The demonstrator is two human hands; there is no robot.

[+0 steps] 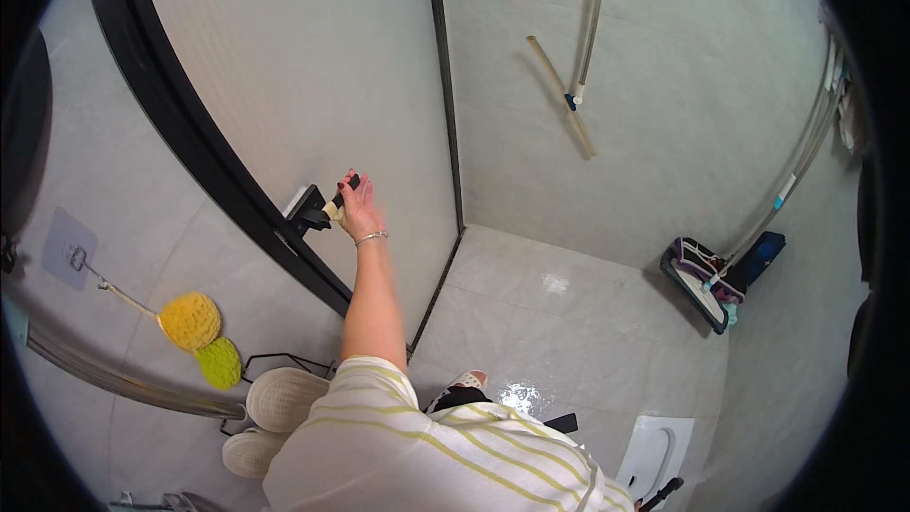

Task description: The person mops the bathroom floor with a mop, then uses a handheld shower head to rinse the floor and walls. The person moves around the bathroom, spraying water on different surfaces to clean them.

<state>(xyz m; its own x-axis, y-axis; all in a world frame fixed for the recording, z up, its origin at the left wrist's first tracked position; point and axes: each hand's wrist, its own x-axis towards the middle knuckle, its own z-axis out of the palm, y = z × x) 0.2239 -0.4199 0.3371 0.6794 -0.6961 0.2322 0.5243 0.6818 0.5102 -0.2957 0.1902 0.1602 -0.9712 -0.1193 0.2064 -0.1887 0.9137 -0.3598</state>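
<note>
My left hand (359, 208), a bracelet at its wrist, is closed around the black lever handle (348, 190) of a black-framed frosted glass door (341, 71). Beige material is wrapped around part of the lever. At the bottom edge, only a sliver of my right hand (638, 505) shows, against a black handle (662, 493) that slants up to the right; the rest of this hand is hidden by my striped shirt. A flat black piece (561, 423) sticks out beyond the shirt; whether it joins that handle, I cannot tell.
A squat toilet (655, 451) is set in the tiled floor at lower right. A flat mop (700, 284) leans in the far right corner. A squeegee (572, 99) hangs on the wall. At left are yellow (190, 321) and green (219, 363) scrubbers and pale slippers (284, 398) on a black rack.
</note>
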